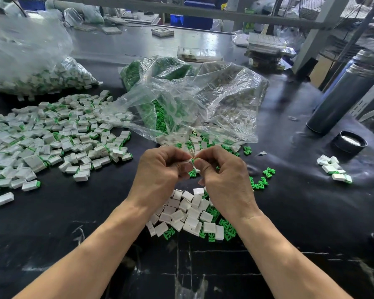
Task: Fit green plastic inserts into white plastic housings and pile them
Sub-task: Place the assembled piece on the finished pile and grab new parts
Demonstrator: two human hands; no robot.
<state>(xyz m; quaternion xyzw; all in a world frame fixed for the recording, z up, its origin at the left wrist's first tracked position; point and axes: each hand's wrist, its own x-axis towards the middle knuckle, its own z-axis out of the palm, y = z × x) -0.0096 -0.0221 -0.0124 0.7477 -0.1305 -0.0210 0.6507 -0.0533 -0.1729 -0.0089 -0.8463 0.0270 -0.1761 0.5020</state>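
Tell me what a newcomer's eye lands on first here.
The two hands at centre: the left hand and right hand pinch a small white and green part between them. Next, the big pile of assembled pieces spread at left, and the clear bags of parts behind the hands.

Bare tabletop (78, 212) between parts piles (52, 137)

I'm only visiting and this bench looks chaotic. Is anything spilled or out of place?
Mostly sorted heaps. One oddity: a small clump of finished pieces lies alone at the right, near a black lid, far from the big finished pile on the left. Loose green inserts are scattered beside the right hand.
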